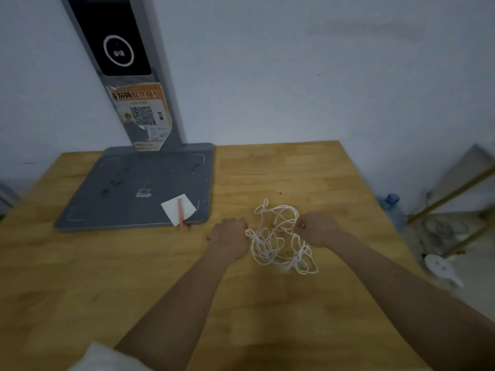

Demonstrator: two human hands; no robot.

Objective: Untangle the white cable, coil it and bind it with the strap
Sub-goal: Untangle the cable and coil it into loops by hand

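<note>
Two bare hands work at a knot of cord on a wooden surface (pixel 281 170). Farthest left, a grey machine base (pixel 139 188) sits against the wall, and on its near right corner lies a white paper slip (pixel 187 206) with a thin red strip (pixel 180 212) across it, probably the strap, parked within reach for the final binding. Next comes the left hand (pixel 230 238), its fingers curled into a fist at the left edge of the white cable (pixel 278 242); it appears to hold a strand there, though the grip itself is hidden. The cable lies between the hands as a loose tangle, not yet coiled. On its right, the right hand (pixel 317 228) pinches a strand near the top, seemingly so the two can pull the loops apart.
</note>
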